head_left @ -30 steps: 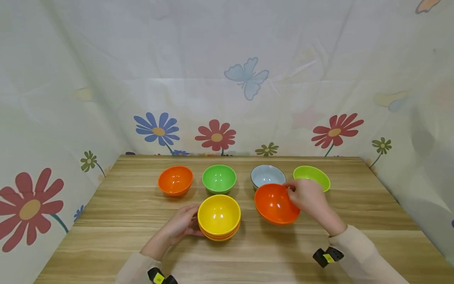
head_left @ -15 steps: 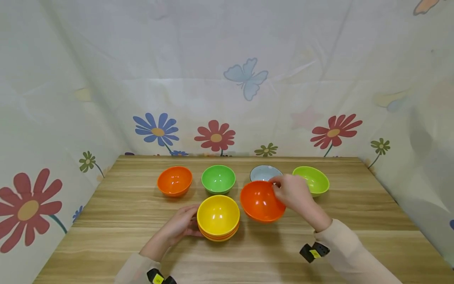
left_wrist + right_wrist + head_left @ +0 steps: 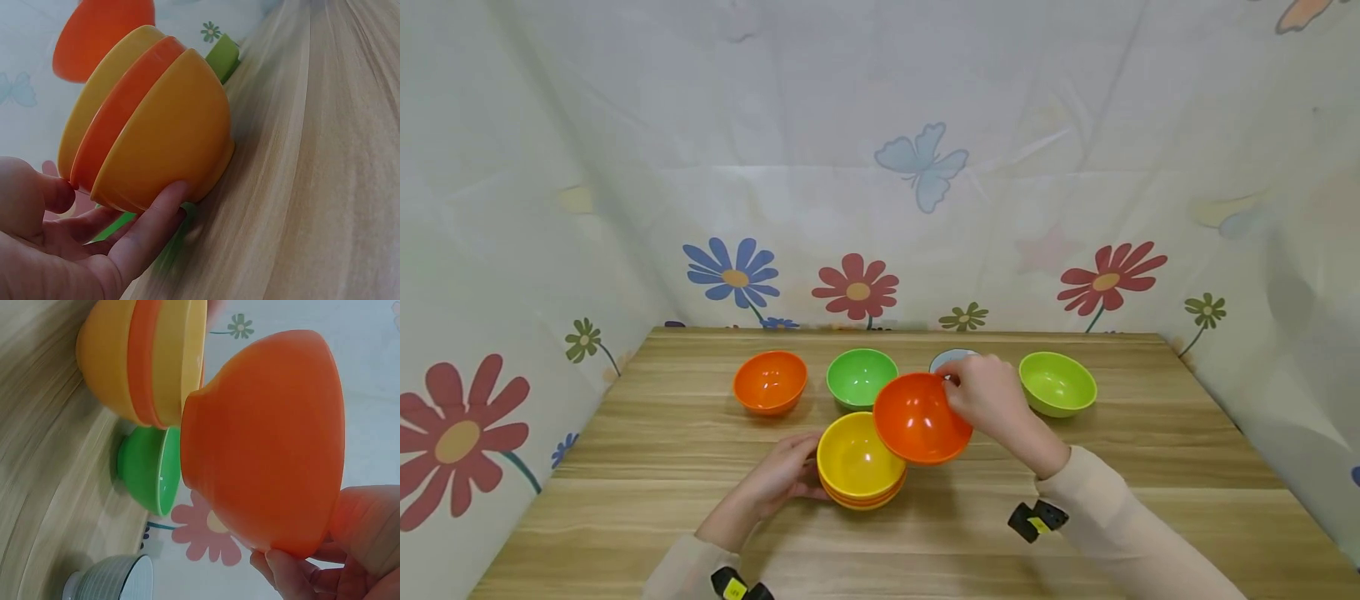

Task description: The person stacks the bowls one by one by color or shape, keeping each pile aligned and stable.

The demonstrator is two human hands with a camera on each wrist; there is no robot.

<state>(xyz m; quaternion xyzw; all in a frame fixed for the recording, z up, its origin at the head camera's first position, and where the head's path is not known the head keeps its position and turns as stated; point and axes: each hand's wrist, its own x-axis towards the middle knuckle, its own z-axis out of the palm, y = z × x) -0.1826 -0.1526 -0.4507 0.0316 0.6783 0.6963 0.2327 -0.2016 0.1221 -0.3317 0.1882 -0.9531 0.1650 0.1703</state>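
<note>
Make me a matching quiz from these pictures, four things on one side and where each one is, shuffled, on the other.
Things:
1. raised orange bowl
2. lime-green bowl
3. yellow-and-orange bowl stack
4. striped gray-blue bowl

Places, in the head view:
A. second from the right, back row
B. gripped by the right hand
C. against the left hand
D. right end, back row

Pairs: 1-B, 2-D, 3-C, 4-A

Pretty wood-grain table (image 3: 647, 475) — along its far side, left to right, sit an orange bowl (image 3: 771, 383), a green bowl (image 3: 859, 379), a striped grey-blue bowl (image 3: 107, 580) (partly hidden from the head camera) and a lime-green bowl (image 3: 1057, 385). Behind that's a pale backdrop (image 3: 775, 108) — printed blue flower (image 3: 733, 277) left of middle, light-blue butterfly (image 3: 924, 167) higher up.
</note>
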